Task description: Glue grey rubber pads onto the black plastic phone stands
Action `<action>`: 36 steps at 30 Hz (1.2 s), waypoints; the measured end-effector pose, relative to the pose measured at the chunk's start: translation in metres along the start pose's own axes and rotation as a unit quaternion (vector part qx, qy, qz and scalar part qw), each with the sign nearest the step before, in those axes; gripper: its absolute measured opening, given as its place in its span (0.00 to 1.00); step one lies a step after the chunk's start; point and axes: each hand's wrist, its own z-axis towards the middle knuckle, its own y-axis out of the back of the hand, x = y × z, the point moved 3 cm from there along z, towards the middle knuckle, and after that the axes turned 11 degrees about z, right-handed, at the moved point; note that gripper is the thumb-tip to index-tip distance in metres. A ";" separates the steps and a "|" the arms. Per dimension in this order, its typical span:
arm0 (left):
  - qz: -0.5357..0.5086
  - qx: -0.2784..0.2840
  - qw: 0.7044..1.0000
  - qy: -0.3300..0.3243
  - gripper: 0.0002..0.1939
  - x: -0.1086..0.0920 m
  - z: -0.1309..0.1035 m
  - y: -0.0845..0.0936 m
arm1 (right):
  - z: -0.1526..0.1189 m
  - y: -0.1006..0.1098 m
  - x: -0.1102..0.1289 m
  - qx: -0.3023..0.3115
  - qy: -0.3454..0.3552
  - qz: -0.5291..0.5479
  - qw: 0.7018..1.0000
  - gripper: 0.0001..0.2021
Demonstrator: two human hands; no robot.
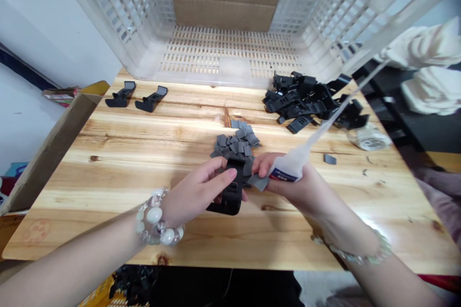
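My left hand point(196, 189) grips a black plastic part point(232, 192), thumb on its upper face, over the front middle of the wooden table. In my right hand point(306, 184) is a white glue bottle point(293, 163) with a long thin nozzle pointing up and right. A small grey pad point(258, 182) is pinched between the same hand's fingertips, close to the black part without clearly touching it. A pile of grey pads point(237, 141) lies just beyond my hands, partly hidden by them.
A white plastic crate point(234, 69) with cardboard inside stands at the back. Black parts point(306, 96) are heaped at the right rear. Two similar parts point(151, 99) lie at the left. A single pad point(330, 159) and a clear roll point(370, 138) rest on the table point(118, 163).
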 end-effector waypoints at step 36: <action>-0.077 0.063 0.995 0.005 0.23 0.003 -0.003 -0.016 | 0.000 -0.015 -0.004 -0.051 0.026 -0.202 0.978 0.05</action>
